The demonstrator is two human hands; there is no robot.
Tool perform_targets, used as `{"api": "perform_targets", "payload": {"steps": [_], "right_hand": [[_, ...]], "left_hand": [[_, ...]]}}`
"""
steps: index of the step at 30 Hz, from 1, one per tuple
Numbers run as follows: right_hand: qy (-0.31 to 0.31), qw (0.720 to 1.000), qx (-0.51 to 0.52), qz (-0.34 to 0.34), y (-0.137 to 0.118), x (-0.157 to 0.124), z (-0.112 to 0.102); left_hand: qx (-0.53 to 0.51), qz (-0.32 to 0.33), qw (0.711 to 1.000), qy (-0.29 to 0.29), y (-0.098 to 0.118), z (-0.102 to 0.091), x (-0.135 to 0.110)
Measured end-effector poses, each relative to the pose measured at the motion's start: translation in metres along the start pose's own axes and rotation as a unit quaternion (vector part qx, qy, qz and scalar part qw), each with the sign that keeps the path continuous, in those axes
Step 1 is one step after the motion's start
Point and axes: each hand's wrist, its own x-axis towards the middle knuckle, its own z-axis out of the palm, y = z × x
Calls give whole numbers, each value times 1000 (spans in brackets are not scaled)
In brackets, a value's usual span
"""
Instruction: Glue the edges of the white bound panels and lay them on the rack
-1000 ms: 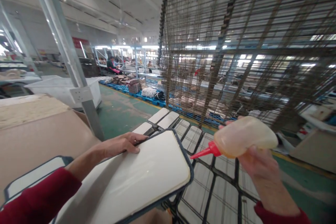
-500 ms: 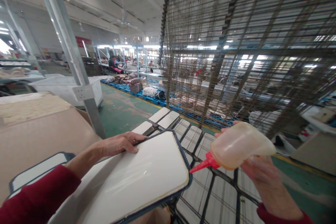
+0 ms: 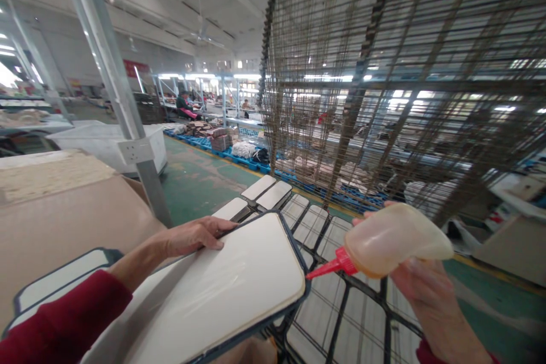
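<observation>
A cream-white panel (image 3: 230, 290) with rounded corners and a dark blue edge is tilted in front of me. My left hand (image 3: 200, 236) grips its far edge, thumb on the white face. In my right hand (image 3: 426, 290) is a translucent squeeze bottle (image 3: 394, 242) with a red nozzle, lying on its side with yellowish liquid along its lower wall. The nozzle tip points left and meets the panel's right edge near the corner. Several similar white panels (image 3: 313, 224) lie in rows beyond and below, some under wire mesh.
A large wire rack (image 3: 341, 68) rises at the right. To the left stand a metal post (image 3: 106, 51), a cardboard box (image 3: 72, 199) and a white bin (image 3: 149, 153). Blue pallets (image 3: 205, 139) with goods line the floor; a person (image 3: 185, 105) sits far off.
The bottle and my right hand have shifted very slightly to the right, with the nozzle tip a little higher along the panel's edge. My left hand keeps its hold.
</observation>
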Motion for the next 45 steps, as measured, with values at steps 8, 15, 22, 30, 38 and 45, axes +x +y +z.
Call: {"api": "perform_targets", "payload": {"steps": [8,15,22,30,38,45], "right_hand": [[-13,999,11,40,8,-1,-4],[1,998,34,51,30,-22,-1],[110,986,84,95,55,-51,13],[124,988,58,-72,49,4,20],[118,987,48,-93,41,25,17],[157,982,97,-27,44,14,32]], "left_hand": [[-25,8,1000,3,-5,-2,2],[-63,30,998,8,-15,-7,8],[-132,66,979,139,-29,-10,34],[-158,81,966,190,-42,1,44],[-167,82,966,181,-38,7,41],[-196,76,943,260,-42,8,54]]}}
